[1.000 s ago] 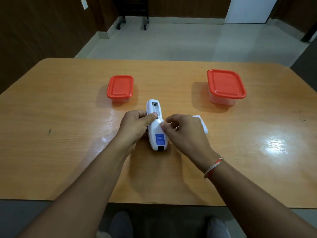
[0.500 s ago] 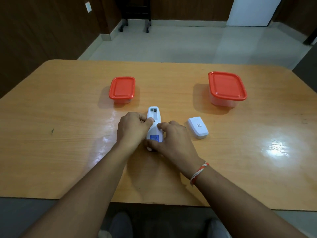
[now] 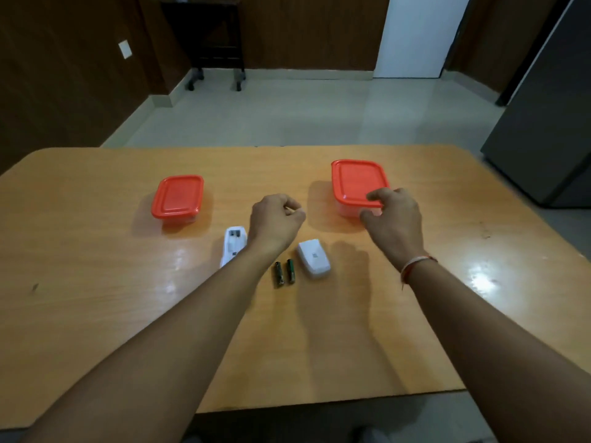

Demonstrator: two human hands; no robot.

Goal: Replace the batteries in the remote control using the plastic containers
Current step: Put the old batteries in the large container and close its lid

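Note:
The white remote (image 3: 232, 244) lies face down with its battery bay uncovered and empty; my left forearm hides its near end. Two green batteries (image 3: 284, 272) lie side by side on the table, and the white battery cover (image 3: 313, 258) rests just right of them. A small red-lidded container (image 3: 177, 199) stands at the left, a larger one (image 3: 355, 183) at the right, both lidded. My left hand (image 3: 275, 220) hovers between the containers, fingers curled loosely, holding nothing I can see. My right hand (image 3: 395, 219) is at the larger container's near right corner, thumb and fingers spread around the lid edge.
The wooden table (image 3: 96, 266) reaches from edge to edge of the view. A dark cabinet (image 3: 550, 123) stands beyond its right corner. A wheeled black stand (image 3: 214, 46) is against the far wall across the tiled floor.
Both hands have let go of the remote and moved forward. Two batteries now lie on the table beside the cover. My right hand has reached the larger container. The view has tilted up.

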